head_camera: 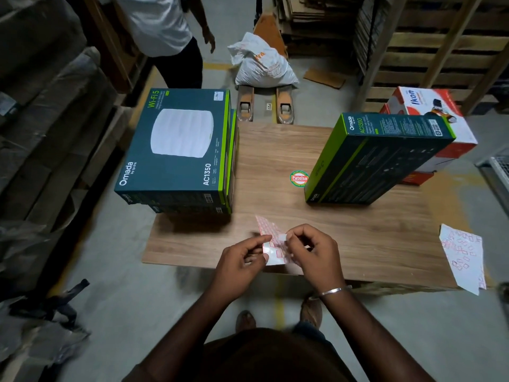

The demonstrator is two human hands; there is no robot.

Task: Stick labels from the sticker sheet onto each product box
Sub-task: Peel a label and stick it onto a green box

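Note:
A sticker sheet (268, 232) with red-outlined labels hangs over the near edge of the wooden table (278, 150). My left hand (242, 260) pinches its lower left part. My right hand (314, 249) pinches a small white label (283, 237) at the sheet's surface. A stack of dark teal and green Omada boxes (179, 150) lies flat at the table's left. Another Omada box (377, 158) stands tilted on its edge at the right, leaning against a red and white box (435, 117).
A second, mostly used sheet (465, 255) hangs off the table's right near corner. A round Patelsa sticker (299, 178) sits mid-table. A pallet jack (264, 103) with a white sack (261, 64) stands beyond the table. Another person (165, 37) stands at the far left.

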